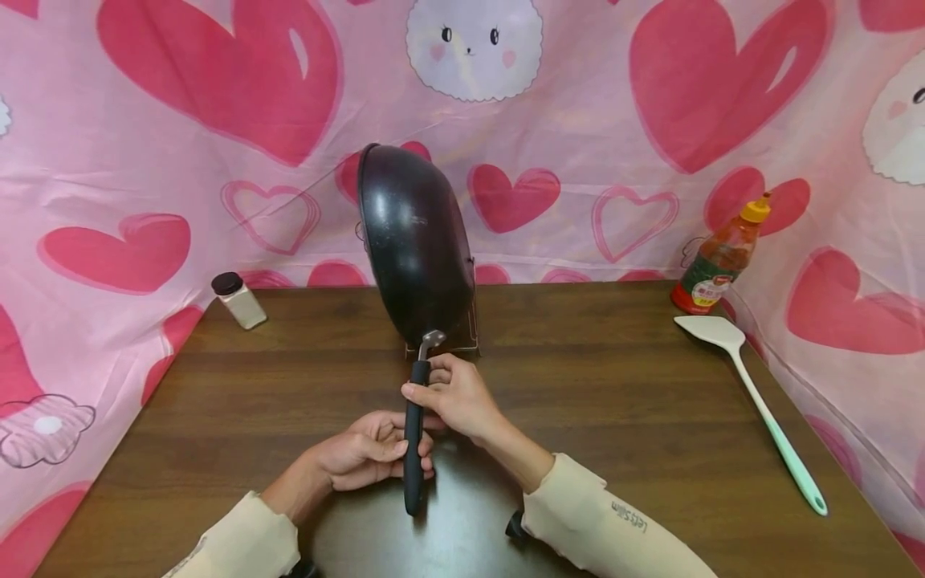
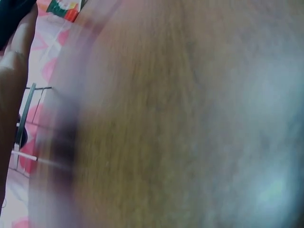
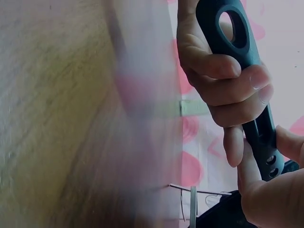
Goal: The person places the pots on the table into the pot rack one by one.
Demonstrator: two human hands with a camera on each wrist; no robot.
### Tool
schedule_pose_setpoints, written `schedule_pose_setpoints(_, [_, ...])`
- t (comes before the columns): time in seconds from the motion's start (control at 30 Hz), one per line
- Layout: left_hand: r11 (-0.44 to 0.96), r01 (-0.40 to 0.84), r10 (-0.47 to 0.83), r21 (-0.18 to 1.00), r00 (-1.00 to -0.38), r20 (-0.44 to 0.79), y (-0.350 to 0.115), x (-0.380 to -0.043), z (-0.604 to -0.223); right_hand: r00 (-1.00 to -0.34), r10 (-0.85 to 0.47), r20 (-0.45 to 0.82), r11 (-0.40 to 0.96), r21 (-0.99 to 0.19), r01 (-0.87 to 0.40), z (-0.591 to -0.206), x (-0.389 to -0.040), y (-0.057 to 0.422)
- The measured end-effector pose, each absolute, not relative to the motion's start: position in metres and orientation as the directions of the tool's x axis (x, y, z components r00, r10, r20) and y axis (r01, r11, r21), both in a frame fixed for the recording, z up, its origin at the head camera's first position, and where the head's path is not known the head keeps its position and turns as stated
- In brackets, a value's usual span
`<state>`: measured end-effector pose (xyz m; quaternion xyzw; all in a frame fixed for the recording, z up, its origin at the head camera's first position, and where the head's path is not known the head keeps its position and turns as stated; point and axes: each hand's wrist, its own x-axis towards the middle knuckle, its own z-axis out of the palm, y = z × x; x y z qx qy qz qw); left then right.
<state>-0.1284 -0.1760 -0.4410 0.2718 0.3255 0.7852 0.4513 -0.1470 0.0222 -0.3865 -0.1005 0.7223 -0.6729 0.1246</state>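
Note:
A black deep frying pan (image 1: pixel 415 241) is held up on its edge above the table, its rounded underside facing right and its handle (image 1: pixel 413 457) pointing down toward me. My left hand (image 1: pixel 372 453) holds the lower part of the handle; the right wrist view shows its fingers (image 3: pixel 232 90) curled around it. Higher up, near the metal bracket (image 1: pixel 432 341), my right hand (image 1: pixel 458 397) pinches the handle between thumb and fingers. A thin wire rack (image 1: pixel 473 321) stands behind the pan, mostly hidden by it. Part of the rack (image 2: pixel 27 116) shows in the left wrist view.
At the back left stands a small jar (image 1: pixel 243 305) with a black lid. A sauce bottle (image 1: pixel 715 269) with a yellow cap is at the back right. In front of it lies a white spatula (image 1: pixel 751 385) with a mint handle. Patterned pink cloth (image 1: pixel 578 144) surrounds the wooden table (image 1: pixel 238 401).

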Motion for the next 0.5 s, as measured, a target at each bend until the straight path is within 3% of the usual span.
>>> schedule_pose_setpoints(0.27, [-0.350,-0.541,0.906,0.765,-0.403,0.129,-0.177,-0.130,-0.440,-0.958,-0.284,-0.031,0.080,-0.997,0.008,-0.387,-0.141,0.024])
schedule_pose_setpoints(0.5, [-0.367,-0.536,0.890,0.761,-0.439,0.120,-0.168,-0.131,-0.442,-0.957,-0.285,-0.052,0.087,-0.996,0.029,-0.384,-0.145,0.032])
